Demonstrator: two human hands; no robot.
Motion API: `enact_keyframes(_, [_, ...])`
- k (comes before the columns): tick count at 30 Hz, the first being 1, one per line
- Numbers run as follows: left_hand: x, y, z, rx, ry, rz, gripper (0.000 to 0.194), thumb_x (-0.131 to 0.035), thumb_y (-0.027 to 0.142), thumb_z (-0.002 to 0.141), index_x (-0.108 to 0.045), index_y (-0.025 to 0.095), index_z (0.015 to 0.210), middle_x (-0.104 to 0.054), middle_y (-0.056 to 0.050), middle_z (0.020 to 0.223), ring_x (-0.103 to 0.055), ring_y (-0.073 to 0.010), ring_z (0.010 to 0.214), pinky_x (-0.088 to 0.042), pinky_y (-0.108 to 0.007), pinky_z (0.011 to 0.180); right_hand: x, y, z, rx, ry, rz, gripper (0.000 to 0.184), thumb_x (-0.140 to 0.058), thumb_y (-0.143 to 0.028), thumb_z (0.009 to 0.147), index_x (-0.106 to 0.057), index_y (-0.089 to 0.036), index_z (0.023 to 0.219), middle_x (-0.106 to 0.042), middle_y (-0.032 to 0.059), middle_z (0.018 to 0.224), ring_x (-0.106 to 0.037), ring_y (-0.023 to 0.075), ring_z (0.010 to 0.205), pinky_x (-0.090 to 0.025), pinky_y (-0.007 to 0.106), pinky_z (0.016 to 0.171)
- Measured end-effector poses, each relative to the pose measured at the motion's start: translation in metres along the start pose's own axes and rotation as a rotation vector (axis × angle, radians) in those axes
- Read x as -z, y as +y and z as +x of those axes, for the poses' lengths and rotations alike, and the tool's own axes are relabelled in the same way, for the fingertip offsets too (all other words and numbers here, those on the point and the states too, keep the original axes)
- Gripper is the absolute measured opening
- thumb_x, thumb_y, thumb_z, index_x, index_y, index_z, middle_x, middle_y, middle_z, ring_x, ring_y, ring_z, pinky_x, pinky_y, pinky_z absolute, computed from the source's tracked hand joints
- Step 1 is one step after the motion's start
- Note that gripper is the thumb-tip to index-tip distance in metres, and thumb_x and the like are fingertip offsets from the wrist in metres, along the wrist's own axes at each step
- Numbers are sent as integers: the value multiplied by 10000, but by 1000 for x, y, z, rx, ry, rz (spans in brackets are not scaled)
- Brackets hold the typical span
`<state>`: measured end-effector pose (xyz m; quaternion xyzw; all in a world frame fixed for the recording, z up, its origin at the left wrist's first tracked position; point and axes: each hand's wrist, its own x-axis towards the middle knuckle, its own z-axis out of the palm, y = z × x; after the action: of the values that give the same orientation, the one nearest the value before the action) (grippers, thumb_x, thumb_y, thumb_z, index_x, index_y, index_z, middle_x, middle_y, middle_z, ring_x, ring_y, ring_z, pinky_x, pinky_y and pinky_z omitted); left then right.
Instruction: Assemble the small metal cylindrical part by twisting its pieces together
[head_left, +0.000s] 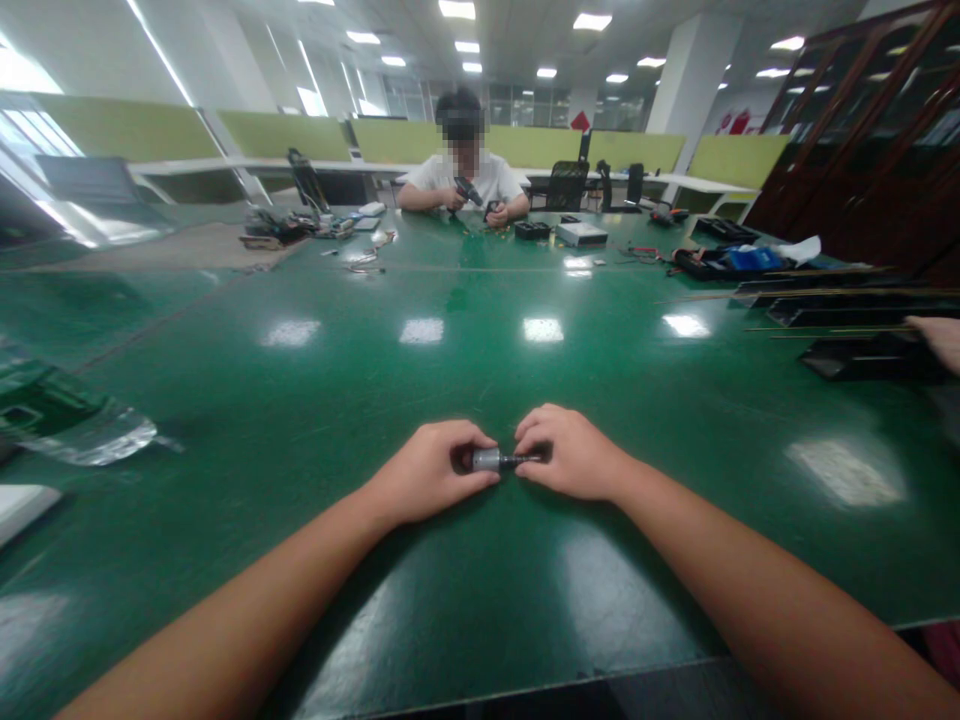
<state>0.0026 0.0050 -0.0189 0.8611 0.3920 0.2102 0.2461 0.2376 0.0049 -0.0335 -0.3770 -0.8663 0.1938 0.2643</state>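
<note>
On the green tabletop in front of me lies a small grey cylinder with a narrow black end (487,460), held lengthwise between both hands. My left hand (435,468) curls around its grey body, thumb below and fingers above. From the other side, my right hand (566,455) pinches the thin dark end between thumb and fingers. The fingers hide part of both ends, and the exact kind of part is too small to make out.
A clear plastic bottle (67,415) lies at the left, near a white object (26,508). Black metal channels (862,355) and another person's hand (937,338) are at the right. Across the green table (465,370) a person (469,180) holds a power drill (469,191).
</note>
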Motion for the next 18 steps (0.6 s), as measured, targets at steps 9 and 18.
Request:
enact_keyframes(9, [1, 1, 0, -7, 0, 1, 194, -715, 303, 790, -704, 183, 942, -697, -23, 839, -645, -163, 739, -492, -244, 673, 2, 2, -1, -19, -7, -1, 69, -760, -197, 728, -752, -199, 796, -708, 48, 988, -615, 192, 926, -479, 347, 865])
enact_keyframes(18, [0, 0, 1, 13, -10, -5, 206, -719, 314, 792, -704, 180, 948, -687, -24, 830, -636, -163, 725, -487, -245, 660, 7, 3, -2, -18, -10, -13, 50, -768, -190, 722, -749, -200, 768, -710, 53, 980, -622, 191, 922, -488, 347, 862])
